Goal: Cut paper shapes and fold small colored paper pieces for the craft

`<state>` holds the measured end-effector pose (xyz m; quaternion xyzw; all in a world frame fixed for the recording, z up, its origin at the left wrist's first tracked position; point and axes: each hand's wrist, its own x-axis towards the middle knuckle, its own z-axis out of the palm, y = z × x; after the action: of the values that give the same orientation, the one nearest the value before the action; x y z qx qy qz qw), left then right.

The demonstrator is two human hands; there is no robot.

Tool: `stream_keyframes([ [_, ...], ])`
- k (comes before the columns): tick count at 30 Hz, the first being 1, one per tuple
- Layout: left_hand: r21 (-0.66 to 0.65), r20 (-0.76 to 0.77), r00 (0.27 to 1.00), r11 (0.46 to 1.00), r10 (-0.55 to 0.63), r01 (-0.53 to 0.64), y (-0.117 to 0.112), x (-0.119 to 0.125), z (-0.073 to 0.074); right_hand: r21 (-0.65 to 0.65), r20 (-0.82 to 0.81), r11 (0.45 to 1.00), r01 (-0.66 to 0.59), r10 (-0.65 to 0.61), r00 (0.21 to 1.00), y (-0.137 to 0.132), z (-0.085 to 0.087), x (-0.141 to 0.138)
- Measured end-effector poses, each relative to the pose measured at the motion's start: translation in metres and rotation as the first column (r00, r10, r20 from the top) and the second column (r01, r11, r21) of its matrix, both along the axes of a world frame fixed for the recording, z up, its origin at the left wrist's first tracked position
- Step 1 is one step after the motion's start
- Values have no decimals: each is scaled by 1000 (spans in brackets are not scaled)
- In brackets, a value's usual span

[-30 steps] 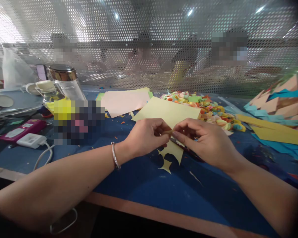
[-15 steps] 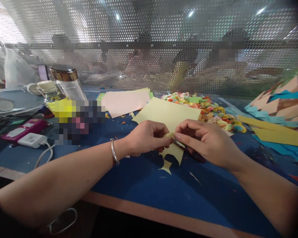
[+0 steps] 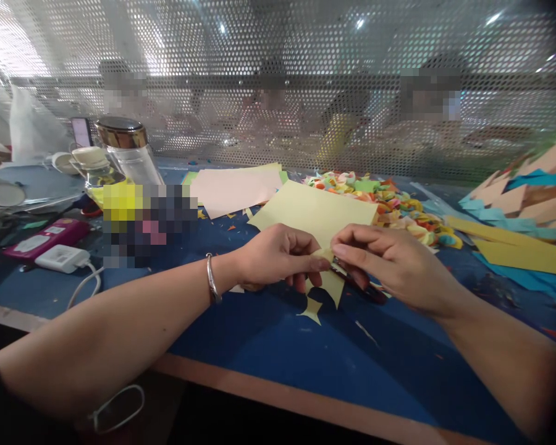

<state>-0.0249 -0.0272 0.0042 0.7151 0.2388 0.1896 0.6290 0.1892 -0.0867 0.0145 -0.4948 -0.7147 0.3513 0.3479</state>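
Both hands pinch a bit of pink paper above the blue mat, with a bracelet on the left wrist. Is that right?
Not quite: the head view shows the paper is pale yellow, not pink. The left hand and right hand do pinch it above the blue mat, bracelet on the left wrist.

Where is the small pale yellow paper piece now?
Head view, centre: the small pale yellow paper piece is pinched between left hand and right hand, above the blue table.
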Motion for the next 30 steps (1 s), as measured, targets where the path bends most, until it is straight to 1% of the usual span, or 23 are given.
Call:
stream_keyframes([
  [4, -5, 2, 999, 999, 39, -39, -1, 2, 2, 47, -5, 999, 11, -10, 1000, 0, -1, 0],
  [7, -20, 15, 999, 999, 41, -41, -2, 3, 2, 51, 3, 998, 20, -21, 1000, 0, -2, 0],
  [14, -51, 45, 998, 997, -50, 53, -1, 1, -2, 60, 44, 998, -7, 5, 999, -1, 1, -1],
  [17, -108, 29, 996, 990, -88, 91, 0, 1, -2, 74, 57, 997, -7, 3, 998, -2, 1, -1],
  [20, -189, -9, 986, 969, -166, 162, -1, 0, 0, 83, 47, 997, 0, -4, 999, -3, 1, -2],
  [22, -206, -27, 981, 961, -192, 182, -1, 0, 1, 73, 34, 997, 3, -5, 999, -4, 1, -3],
  [24, -173, -40, 983, 971, -177, 167, -2, -1, 3, 65, 27, 998, -1, 0, 1000, -4, 1, -4],
  [26, -97, -61, 988, 986, -141, 134, -3, -2, 5, 66, 27, 998, -2, 0, 1000, -4, 1, -4],
  [28, -7, -81, 994, 997, -80, 80, -4, -4, 9, 75, 34, 997, 7, -10, 999, -4, 2, -2],
  [30, 95, -89, 996, 995, 6, 3, -3, -5, 12, 93, 40, 995, 25, -29, 999, -3, 2, 0],
])
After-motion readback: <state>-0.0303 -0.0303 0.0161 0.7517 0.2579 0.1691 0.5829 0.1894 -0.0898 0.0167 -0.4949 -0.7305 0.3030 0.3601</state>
